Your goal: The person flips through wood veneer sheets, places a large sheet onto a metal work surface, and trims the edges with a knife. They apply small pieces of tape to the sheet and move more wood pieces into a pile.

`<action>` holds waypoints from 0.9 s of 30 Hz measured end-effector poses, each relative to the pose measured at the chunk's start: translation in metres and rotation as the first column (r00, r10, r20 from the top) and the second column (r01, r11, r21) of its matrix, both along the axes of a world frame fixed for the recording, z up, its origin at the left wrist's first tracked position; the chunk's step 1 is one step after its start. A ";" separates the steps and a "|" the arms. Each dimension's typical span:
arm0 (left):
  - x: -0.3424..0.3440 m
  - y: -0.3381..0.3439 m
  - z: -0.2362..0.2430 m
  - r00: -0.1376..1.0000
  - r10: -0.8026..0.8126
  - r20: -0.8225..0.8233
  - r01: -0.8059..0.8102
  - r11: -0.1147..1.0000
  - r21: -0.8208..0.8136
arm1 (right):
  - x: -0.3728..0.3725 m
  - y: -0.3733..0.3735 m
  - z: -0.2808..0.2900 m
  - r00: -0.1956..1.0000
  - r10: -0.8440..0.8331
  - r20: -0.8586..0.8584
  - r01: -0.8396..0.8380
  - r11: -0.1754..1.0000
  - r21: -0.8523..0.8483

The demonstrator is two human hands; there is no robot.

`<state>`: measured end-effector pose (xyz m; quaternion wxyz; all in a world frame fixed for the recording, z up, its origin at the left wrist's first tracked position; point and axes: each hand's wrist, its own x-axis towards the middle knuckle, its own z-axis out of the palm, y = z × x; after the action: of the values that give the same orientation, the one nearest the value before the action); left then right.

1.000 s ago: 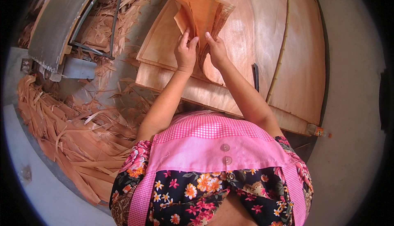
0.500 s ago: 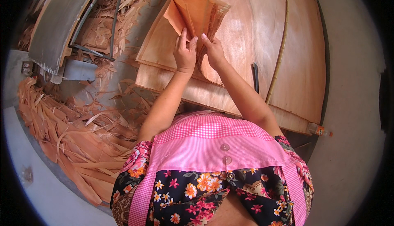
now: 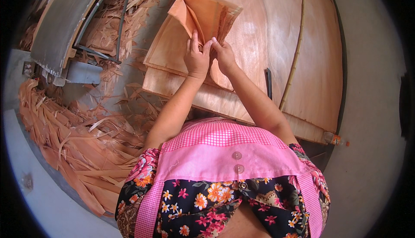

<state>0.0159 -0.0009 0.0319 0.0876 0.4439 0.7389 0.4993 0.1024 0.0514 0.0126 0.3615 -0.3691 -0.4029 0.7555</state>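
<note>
Both hands sit together at the lower edge of a bundle of thin veneer pieces [image 3: 207, 15], held up over the stack of large veneer sheets [image 3: 268, 65]. Left hand [image 3: 196, 56] pinches the bottom of the bundle, fingers up along its front face; right hand [image 3: 225, 56] grips the same lower edge from the other side, thumb pressed in. Neither hand is loose.

Change over the last second: small. The bundle has shifted slightly left and its right side now fans open, edges of separate leaves showing, where before it looked more closed. The hands have barely moved and stay side by side. That reads as sorting or squaring the leaves in hand rather than setting them down; the bundle is not yet on the stack.

Around: a heap of veneer scraps [image 3: 73, 147] lies on the floor to the person's left, a grey machine bed [image 3: 65, 26] upper left, a thin cane [image 3: 296, 52] lying across the sheets, a dark flat tool [image 3: 269, 82] beside it.
</note>
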 end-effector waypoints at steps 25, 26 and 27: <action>-0.006 0.006 -0.016 0.991 -0.093 -0.094 0.106 0.984 0.144 | 0.004 0.000 0.004 1.000 -0.030 -0.003 0.030 0.997 0.075; -0.006 0.006 -0.018 0.990 -0.078 -0.118 0.099 0.979 0.178 | 0.004 0.001 0.004 1.000 -0.025 0.016 0.024 0.997 0.073; -0.007 0.006 -0.019 0.988 -0.062 -0.142 0.092 0.973 0.211 | 0.004 0.001 0.004 0.999 -0.020 0.034 0.018 0.997 0.070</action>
<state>0.0087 0.0056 0.0125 0.0079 0.5118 0.6663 0.5422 0.1060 0.0524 0.0163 0.3743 -0.3732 -0.4318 0.7309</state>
